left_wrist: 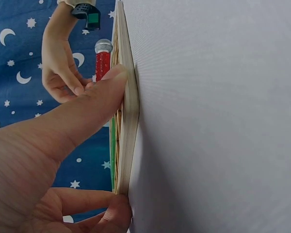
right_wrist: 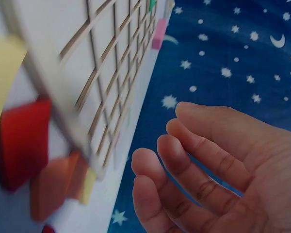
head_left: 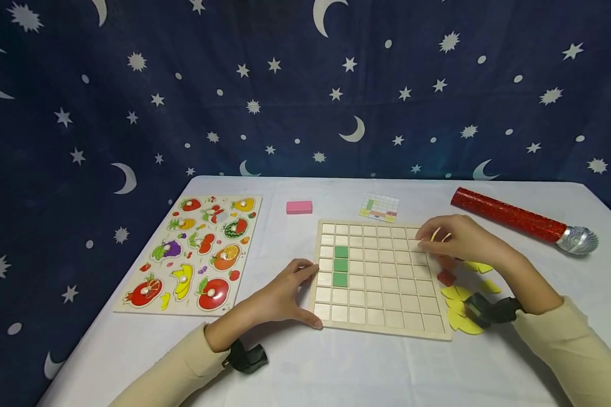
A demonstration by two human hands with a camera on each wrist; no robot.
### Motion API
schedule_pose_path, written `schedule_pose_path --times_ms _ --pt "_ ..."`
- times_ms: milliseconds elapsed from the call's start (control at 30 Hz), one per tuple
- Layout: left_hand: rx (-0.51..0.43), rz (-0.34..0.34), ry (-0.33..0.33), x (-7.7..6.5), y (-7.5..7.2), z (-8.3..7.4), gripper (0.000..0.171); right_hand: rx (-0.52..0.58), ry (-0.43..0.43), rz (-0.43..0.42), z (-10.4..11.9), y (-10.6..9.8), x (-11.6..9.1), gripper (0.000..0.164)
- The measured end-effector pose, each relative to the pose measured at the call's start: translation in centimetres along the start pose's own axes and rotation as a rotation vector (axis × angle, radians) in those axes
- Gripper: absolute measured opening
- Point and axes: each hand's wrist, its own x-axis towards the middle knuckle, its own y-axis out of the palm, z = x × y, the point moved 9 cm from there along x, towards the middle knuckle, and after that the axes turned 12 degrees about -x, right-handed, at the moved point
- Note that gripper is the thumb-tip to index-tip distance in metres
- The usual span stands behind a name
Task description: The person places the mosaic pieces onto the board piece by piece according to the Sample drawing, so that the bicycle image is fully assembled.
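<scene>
A light wooden grid board [head_left: 382, 330] lies flat on the table, with several green square tiles [head_left: 340, 265] in a column near its left side. My left hand [head_left: 285, 294] touches the board's left edge, thumb at the near left corner and fingers farther up. The left wrist view shows the thumb [left_wrist: 87, 111] extended against the rim. Over the board's far right corner hovers my right hand [head_left: 460, 240]. Its fingers [right_wrist: 203, 145] are loosely bent, with nothing between them and the thumb. Red and orange pieces [head_left: 446, 277] and several yellow pieces [head_left: 463, 324] lie beside the board's right edge.
To the left is a fruit puzzle board [head_left: 183, 254]. Behind the grid board lie a pink block [head_left: 298, 207] and a small printed grid card [head_left: 379, 207]. A red glittery microphone [head_left: 519, 217] rests at the far right. A starry cloth [head_left: 285, 124] hangs behind the table.
</scene>
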Motion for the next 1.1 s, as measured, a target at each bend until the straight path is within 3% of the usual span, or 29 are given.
schedule_pose_path --times_ms 533,767,1100 --pt "-0.008 0.003 -0.010 0.0 -0.1 0.0 0.104 -0.044 0.038 0.033 -5.0 -0.7 2.1 0.026" --pt "-0.007 0.005 -0.003 0.0 -0.1 0.0 0.105 -0.085 0.055 0.077 -5.5 -0.1 2.9 0.029" --pt "0.000 0.007 0.008 0.0 -0.2 -0.1 0.106 -0.100 0.097 0.093 -6.2 -0.1 3.2 0.022"
